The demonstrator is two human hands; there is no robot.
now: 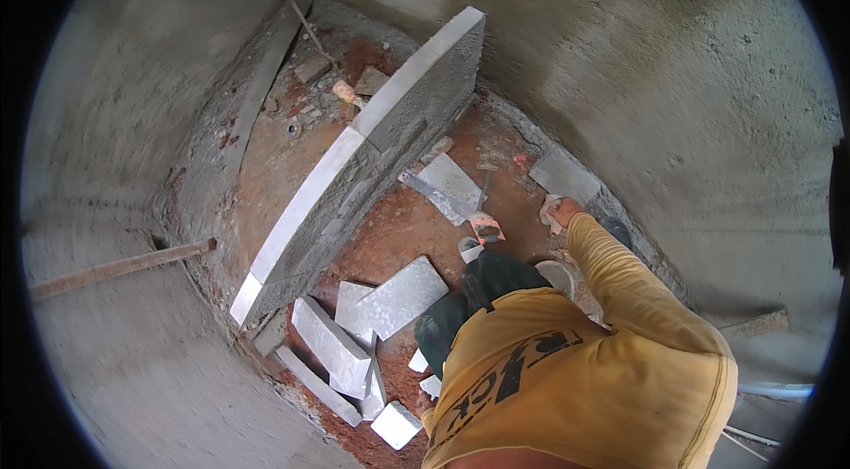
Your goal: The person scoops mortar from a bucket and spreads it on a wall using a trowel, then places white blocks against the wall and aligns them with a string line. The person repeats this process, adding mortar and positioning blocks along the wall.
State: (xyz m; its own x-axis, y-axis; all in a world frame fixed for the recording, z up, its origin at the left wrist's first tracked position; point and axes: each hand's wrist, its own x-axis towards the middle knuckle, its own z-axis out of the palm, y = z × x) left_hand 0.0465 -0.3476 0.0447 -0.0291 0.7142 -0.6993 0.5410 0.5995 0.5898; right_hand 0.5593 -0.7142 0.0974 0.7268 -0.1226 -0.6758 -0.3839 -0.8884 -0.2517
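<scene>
Resting in the right hand [565, 210], a pale piece [548, 216] sits near a slab [564, 173].

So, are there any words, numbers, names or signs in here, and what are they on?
Yellow shirt: dark printed letters, partly lost in folds; I won't copy them out.
Pale blocks, grey partition and plastered walls: no writing I can make out.
Any smaller marks: too small or blurred to read.
</scene>
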